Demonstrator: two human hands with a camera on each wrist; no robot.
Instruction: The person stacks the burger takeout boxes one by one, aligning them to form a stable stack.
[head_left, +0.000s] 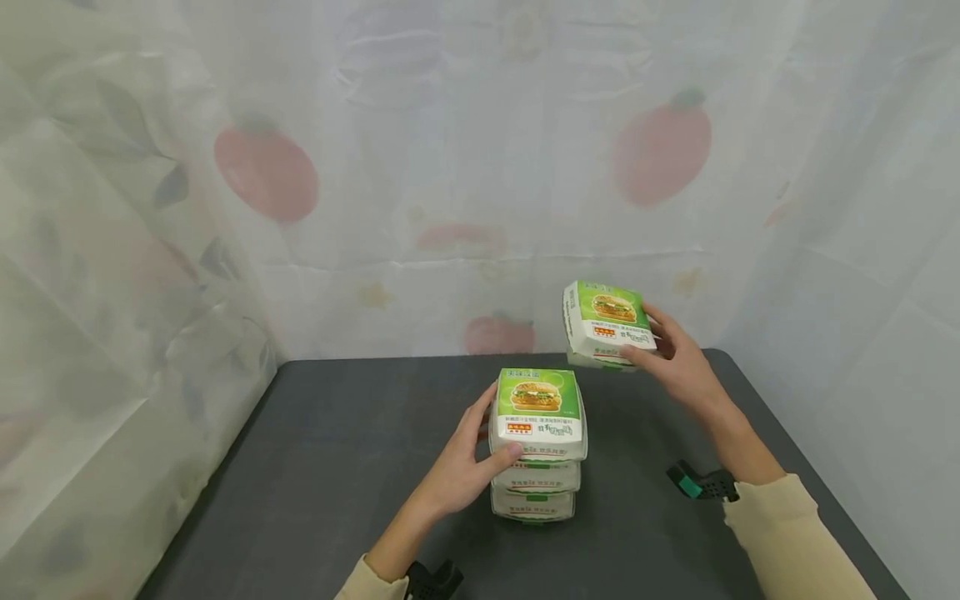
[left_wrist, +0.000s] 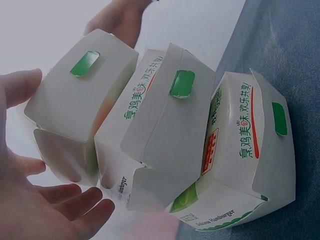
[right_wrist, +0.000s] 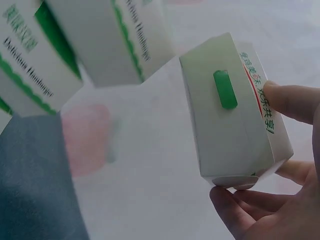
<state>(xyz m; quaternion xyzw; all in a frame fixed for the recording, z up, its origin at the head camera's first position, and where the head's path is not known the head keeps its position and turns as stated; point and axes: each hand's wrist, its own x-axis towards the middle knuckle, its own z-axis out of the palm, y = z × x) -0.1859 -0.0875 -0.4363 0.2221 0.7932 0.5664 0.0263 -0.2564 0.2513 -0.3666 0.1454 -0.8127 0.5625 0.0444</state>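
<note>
Three white and green hamburger boxes are piled up on the dark table, the top box over a middle box and a bottom box. My left hand grips the top box by its left side, thumb at the front edge and fingers along the side. Up and to the right, my right hand holds another hamburger box in the air, tilted, with a burger picture on its lid. In the right wrist view that box shows its green tab, the thumb pressing its printed side and fingers underneath.
The dark table runs back to a pale curtain printed with red fruit. More sheeting hangs at the left and right sides. Black straps circle both wrists, one with a green patch.
</note>
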